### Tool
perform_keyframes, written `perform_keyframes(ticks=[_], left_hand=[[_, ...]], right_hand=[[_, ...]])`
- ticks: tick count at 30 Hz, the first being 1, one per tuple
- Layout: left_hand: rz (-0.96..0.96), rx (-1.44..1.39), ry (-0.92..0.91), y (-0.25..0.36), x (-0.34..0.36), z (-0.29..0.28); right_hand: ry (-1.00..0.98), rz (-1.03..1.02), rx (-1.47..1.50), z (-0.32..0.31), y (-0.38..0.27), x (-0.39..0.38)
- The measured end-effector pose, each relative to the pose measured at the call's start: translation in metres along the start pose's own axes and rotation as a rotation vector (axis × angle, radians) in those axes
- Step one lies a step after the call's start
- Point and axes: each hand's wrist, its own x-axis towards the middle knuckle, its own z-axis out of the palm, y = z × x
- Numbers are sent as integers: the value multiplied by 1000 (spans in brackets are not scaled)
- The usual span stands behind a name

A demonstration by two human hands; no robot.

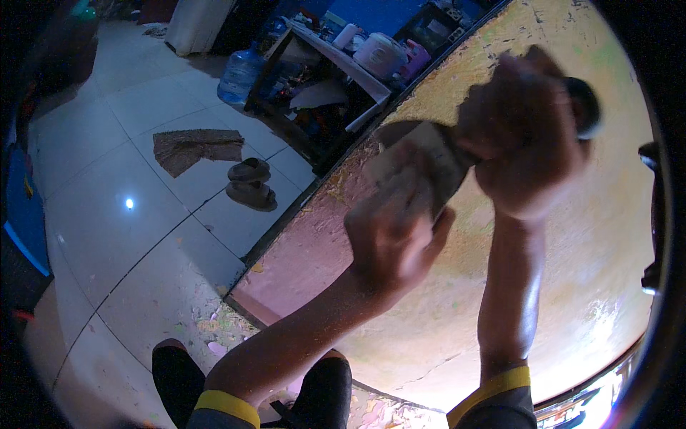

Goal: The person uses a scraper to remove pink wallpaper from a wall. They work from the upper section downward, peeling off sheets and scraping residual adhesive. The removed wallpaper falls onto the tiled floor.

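A paint scraper with a broad flat blade [446,168] and a dark, round-ended handle [584,107] lies slantwise against the wall [429,314]. My right hand [525,143] is closed round the handle, blurred by motion. On the blade my left hand [393,229] presses, fingers on top and thumb along its lower edge. The blade's front edge is blurred where it meets the wall. Yellowish paint covers much of the wall. Left of my left hand a pinkish patch [307,279] shows, with rough, chipped paint along its upper border.
Paint flakes [214,314] litter the tiled floor [143,264] by my feet. Farther off lie a pair of sandals [250,186] and a brown mat [196,146]. A large blue water bottle [238,75] stands beside a cluttered table [336,57] bearing a pale lidded container [380,56].
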Motion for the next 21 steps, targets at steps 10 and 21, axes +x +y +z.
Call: perform_keyframes(ticks=[10, 21], left_hand=[[-36, -64, 27, 4, -1, -4], [-12, -110, 85, 4, -14, 12]], right_hand=[[-22, -9, -195, 0, -1, -3], [271, 168, -200, 10, -11, -6]])
